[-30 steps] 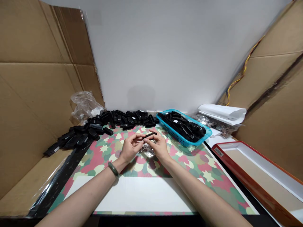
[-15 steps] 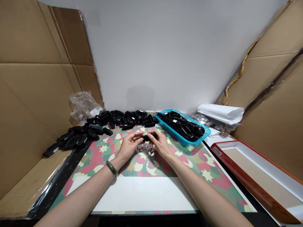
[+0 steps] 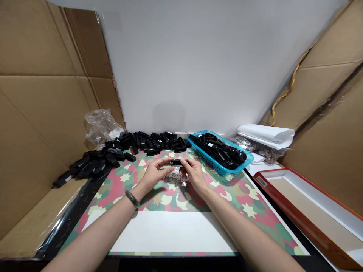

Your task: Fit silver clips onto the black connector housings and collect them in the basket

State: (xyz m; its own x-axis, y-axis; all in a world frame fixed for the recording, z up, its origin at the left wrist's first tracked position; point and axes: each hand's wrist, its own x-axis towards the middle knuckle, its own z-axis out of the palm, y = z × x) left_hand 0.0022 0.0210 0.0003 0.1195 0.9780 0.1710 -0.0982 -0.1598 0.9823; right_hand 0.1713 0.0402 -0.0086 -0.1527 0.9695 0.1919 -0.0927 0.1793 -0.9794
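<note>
Head view: fingers of my left hand (image 3: pixel 155 172) and right hand (image 3: pixel 194 174) pinch a black piece (image 3: pixel 176 163) above small silvery parts (image 3: pixel 177 178) on the patterned worktop (image 3: pixel 124 192).

Basket (image 3: pixel 208 159): blue plastic, perforated, slight sheen. Black pieces (image 3: pixel 155 142): look like smooth plastic, highlights on edges. Small bits (image 3: pixel 173 178): silvery, metal-looking, shiny. Bag (image 3: pixel 100 122): clear thin plastic, crinkled, glossy. Cardboard (image 3: pixel 42 109): brown, matt, creased. White sheet (image 3: pixel 170 231): smooth, matt, paper-like. Bangle (image 3: pixel 132 198): dark green, polished. Wall (image 3: pixel 184 68): smooth, matt. Red box (image 3: pixel 300 215): smooth outside, slight gloss.
</note>
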